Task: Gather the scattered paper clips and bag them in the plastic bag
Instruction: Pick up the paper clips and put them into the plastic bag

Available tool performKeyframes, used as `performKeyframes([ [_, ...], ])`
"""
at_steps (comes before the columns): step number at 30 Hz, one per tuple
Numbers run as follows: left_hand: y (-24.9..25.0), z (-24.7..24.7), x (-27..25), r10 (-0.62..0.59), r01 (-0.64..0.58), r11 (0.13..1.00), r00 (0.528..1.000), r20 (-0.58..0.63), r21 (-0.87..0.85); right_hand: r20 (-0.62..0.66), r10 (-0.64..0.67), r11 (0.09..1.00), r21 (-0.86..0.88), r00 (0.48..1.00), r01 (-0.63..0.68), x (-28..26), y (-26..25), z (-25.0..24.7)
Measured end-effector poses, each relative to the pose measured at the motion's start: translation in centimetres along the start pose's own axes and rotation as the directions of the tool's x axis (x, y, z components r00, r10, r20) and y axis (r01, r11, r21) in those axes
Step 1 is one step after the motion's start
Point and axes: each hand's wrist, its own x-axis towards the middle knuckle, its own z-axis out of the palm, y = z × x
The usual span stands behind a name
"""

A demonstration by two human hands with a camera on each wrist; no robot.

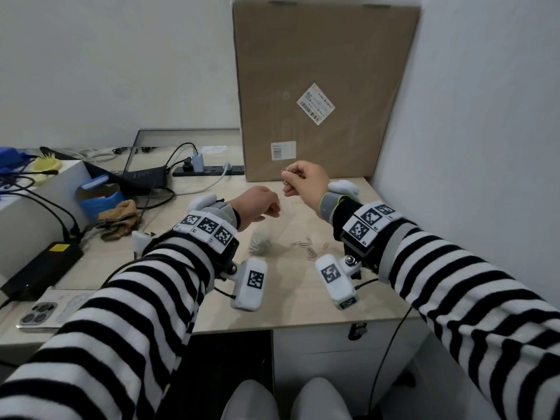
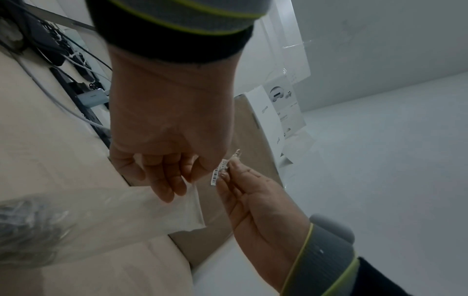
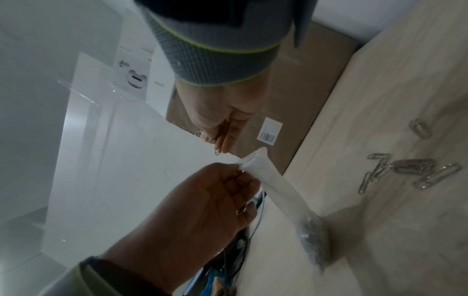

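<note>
My left hand (image 1: 260,204) pinches the top edge of a clear plastic bag (image 3: 273,180) and holds it up over the desk. The bag's bottom (image 1: 259,244) sags with several silver paper clips inside. My right hand (image 1: 303,180) is raised just right of the bag's mouth and pinches a small bunch of paper clips (image 1: 285,174) in its fingertips (image 3: 222,140). More loose paper clips (image 1: 307,248) lie scattered on the light wooden desk (image 1: 291,301) below my right wrist. The bag's mouth (image 2: 195,192) hangs from the left fingers (image 2: 167,186).
A tall cardboard box (image 1: 324,86) leans on the wall behind my hands. To the left lie a power strip (image 1: 209,170), cables, a blue box (image 1: 100,198), a brown cloth (image 1: 118,218), a black power adapter (image 1: 42,269) and a phone (image 1: 42,313).
</note>
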Motion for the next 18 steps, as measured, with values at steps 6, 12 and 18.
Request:
performKeyframes([
  [6, -0.3, 0.0, -0.6, -0.023, 0.023, 0.999, 1.0, 0.018, -0.022, 0.042, 0.068, 0.988, -0.143, 0.997, -0.062, -1.3, 1.6, 0.9],
  [12, -0.7, -0.3, -0.8, -0.032, 0.034, 0.996, 0.999, 0.022, -0.086, 0.101, -0.028, 0.908, -0.413, 0.994, 0.068, -2.1, 1.6, 0.9],
  [18, -0.6, -0.4, -0.6, -0.033, 0.035, 0.992, 0.999, 0.018, -0.118, 0.219, -0.001, 0.799, -0.587, 0.976, 0.132, -1.7, 0.7, -0.3],
])
